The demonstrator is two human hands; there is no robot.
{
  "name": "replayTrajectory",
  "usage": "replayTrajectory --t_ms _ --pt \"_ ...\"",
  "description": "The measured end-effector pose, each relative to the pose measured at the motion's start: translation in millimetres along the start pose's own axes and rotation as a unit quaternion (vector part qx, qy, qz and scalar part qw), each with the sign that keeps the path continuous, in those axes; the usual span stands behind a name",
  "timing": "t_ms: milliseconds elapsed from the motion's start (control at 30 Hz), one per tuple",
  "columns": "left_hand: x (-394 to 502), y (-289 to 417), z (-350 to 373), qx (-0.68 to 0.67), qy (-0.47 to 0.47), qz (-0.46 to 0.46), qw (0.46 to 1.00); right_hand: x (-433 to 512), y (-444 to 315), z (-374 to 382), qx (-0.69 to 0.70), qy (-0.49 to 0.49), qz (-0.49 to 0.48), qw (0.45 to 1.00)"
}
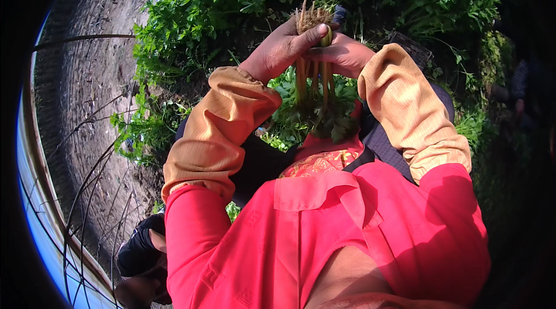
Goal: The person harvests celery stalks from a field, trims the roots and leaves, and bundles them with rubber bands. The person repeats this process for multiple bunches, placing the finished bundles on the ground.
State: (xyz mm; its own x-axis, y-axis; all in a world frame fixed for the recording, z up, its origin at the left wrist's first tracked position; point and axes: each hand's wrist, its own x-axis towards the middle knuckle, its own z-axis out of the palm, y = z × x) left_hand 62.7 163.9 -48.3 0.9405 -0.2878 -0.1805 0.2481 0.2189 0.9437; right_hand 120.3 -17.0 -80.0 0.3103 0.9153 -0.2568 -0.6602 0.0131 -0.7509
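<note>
A bunch of uprooted celery [323, 85] hangs with its leaves down and its brown roots up. My left hand [282, 48] is wrapped around the bunch just below the roots, its thumb across the front. From the other side my right hand [343, 53] holds the stalks a little lower, with its fingers partly hidden behind the stems. The fibrous roots [313, 19] stick up above both hands, one long root pointing away from me. The dark leaf ends hang before my lap.
Leafy celery plants [195, 18] grow ahead and on both sides. Bare soil [100, 61] and thin dark stems [89, 170] are at the left, beside a pale curved edge. Another person [141, 248] is at the lower left. A dim figure [519, 83] shows at the right.
</note>
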Motion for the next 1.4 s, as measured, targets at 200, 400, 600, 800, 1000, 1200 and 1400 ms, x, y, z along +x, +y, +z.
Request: replayTrajectory --t_ms 200,400,600,800,1000,1200,1400 --pt "-5.3 3.9 14.6 -0.077 0.041 0.025 0.996 2.8 3.3 7.4 -0.271 -0.001 -0.004 0.963" --pt "-11.5 15.9 -4.7 -0.335 0.086 0.01 0.938 -21.9 8.4 38.3 0.053 -0.117 0.114 0.985" --pt "-7.0 4.4 -38.8 -0.289 0.221 -0.038 0.931 -33.0 22.2 46.0 0.137 -0.042 0.154 0.978" --pt "-2.8 13.2 -54.5 -0.215 0.299 0.068 0.927 -31.8 -61.2 -5.7 -0.405 0.024 0.175 0.897" --pt "-24.8 23.0 -117.6 -0.003 0.528 0.151 0.835 -68.9 -89.4 -61.4 -0.83 0.27 -0.075 0.482" --pt "-7.7 -38.5 -102.8 0.223 0.276 -0.088 0.931 -40.6 56.0 -141.7 -0.845 0.225 0.139 0.465" --pt "14.3 -81.9 -151.5 0.328 0.13 -0.261 0.899 -32.7 78.6 -187.5 -0.845 0.239 0.138 0.459"
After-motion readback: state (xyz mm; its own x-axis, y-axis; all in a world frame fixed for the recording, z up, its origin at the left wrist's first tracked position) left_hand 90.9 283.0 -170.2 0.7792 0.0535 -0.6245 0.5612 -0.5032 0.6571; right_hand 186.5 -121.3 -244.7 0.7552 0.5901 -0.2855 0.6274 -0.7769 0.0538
